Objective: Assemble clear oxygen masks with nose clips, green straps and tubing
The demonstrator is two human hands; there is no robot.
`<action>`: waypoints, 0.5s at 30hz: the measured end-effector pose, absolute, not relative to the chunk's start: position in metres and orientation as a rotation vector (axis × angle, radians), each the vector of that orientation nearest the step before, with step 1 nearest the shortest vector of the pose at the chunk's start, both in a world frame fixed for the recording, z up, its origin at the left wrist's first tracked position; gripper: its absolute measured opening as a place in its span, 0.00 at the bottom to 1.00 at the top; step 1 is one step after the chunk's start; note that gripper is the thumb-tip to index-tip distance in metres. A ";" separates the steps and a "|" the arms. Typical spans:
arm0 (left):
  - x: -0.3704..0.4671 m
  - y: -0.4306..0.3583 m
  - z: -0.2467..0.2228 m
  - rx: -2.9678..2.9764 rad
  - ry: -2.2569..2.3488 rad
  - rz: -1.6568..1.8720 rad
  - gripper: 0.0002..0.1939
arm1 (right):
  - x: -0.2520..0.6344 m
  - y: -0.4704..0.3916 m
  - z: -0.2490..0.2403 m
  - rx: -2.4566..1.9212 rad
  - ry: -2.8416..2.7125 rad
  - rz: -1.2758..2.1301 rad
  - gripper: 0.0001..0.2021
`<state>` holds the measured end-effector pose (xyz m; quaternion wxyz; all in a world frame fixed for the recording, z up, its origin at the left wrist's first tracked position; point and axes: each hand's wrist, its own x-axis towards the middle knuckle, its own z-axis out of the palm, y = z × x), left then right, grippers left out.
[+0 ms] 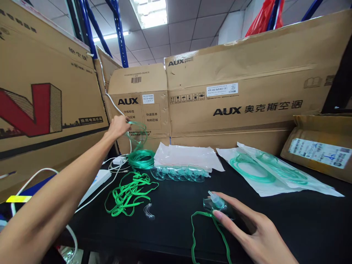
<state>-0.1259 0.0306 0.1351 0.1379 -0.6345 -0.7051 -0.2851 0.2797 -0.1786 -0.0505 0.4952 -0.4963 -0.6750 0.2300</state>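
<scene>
My left hand [119,125] is raised at the back left, its fingers closed on a loop of clear green tubing [140,134]. Below it lies a coiled stack of the same tubing [141,159]. Near the front, my right hand [244,220] grips a clear green oxygen mask [217,201] between thumb and fingers. From the mask a green elastic strap [193,234] hangs toward the table's front edge. A tangle of green straps [128,194] and a small bunch of thin clear strips [149,211] rest left of centre.
A row of clear masks [181,173] sits before white pouches [188,156]. Two bagged tubing sets [251,170] lie at the right, beside a cardboard box [321,146]. White cables and a power strip [96,183] occupy the left. Tall cartons [233,80] wall the back.
</scene>
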 end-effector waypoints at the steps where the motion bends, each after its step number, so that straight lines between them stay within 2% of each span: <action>1: -0.123 0.025 0.147 -1.807 -2.008 -0.863 0.13 | 0.280 -0.178 -0.050 -1.204 -1.632 0.556 0.19; 8: -0.087 -0.028 0.209 -1.872 -1.762 -1.073 0.16 | 0.277 -0.182 -0.044 -1.190 -1.592 0.580 0.19; 11: -0.061 -0.052 0.213 -2.047 -1.658 -1.267 0.14 | 0.279 -0.185 -0.046 -1.168 -1.523 0.622 0.20; 15: -0.019 -0.078 0.195 -2.275 -1.562 -1.435 0.14 | 0.288 -0.185 -0.049 -1.081 -1.381 0.751 0.19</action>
